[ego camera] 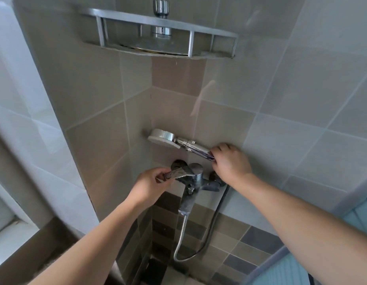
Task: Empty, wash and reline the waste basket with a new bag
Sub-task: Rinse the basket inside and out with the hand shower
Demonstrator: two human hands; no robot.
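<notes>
The left hand (149,185) grips the mixer lever (174,174), its fingers curled round the lever's end. The right hand (230,161) holds the handle of the shower head (164,137), fingers clenched round it, the head pointing left along the wall just above the mixer (196,177). A metal hose (181,237) hangs from the mixer's spout and loops down toward the floor, then climbs behind the right wrist. High in the tiled corner sits a metal shelf (158,23), with a chrome fitting (161,8) above it. The waste basket is not in view.
</notes>
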